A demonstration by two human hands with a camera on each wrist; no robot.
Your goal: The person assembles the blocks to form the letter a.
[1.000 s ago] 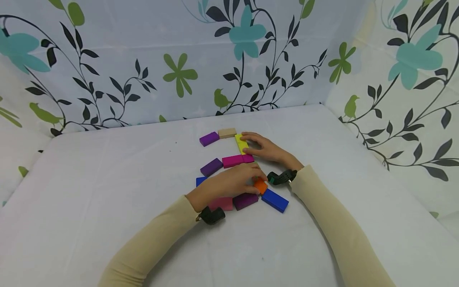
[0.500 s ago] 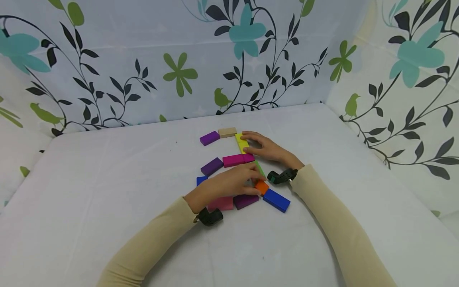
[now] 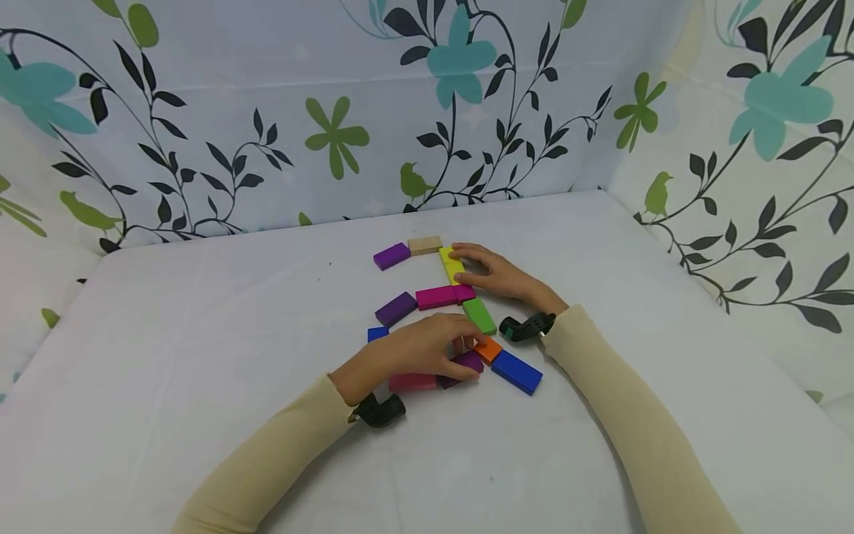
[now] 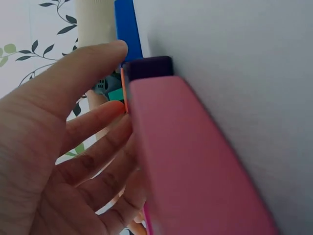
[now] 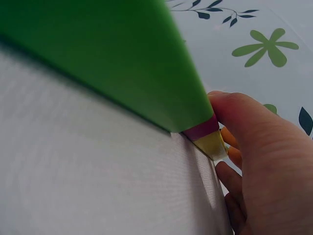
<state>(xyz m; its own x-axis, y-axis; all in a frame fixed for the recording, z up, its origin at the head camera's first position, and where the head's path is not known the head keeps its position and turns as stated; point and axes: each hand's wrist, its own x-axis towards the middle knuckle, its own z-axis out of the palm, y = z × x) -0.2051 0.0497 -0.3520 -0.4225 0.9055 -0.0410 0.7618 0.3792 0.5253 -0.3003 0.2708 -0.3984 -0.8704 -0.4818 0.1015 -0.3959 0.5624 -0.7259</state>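
My left hand (image 3: 427,345) hovers over the near part of a row of coloured wooden blocks. Its fingertips are at the orange block (image 3: 489,349), and its thumb stands apart over the dark purple block (image 3: 471,361). Thumb and fingers are spread beside the pink block (image 4: 190,156) in the left wrist view. My right hand (image 3: 502,276) rests at the yellow block (image 3: 452,265), index finger near its far end and thumb near its near end. The green block (image 5: 122,63) fills much of the right wrist view. Some blocks are partly hidden beneath the left hand.
A blue block (image 3: 517,371) extends the row to the right. Magenta blocks (image 3: 437,297), a violet block (image 3: 396,308), a tan block (image 3: 425,245) and another purple block (image 3: 391,256) lie farther back. White cloth (image 3: 200,356) covers the table; a patterned curtain (image 3: 233,111) hangs behind.
My left hand has drawn back slightly toward the near left and its thumb has moved off the orange block, uncovering the green block. The right hand stays at the yellow block.
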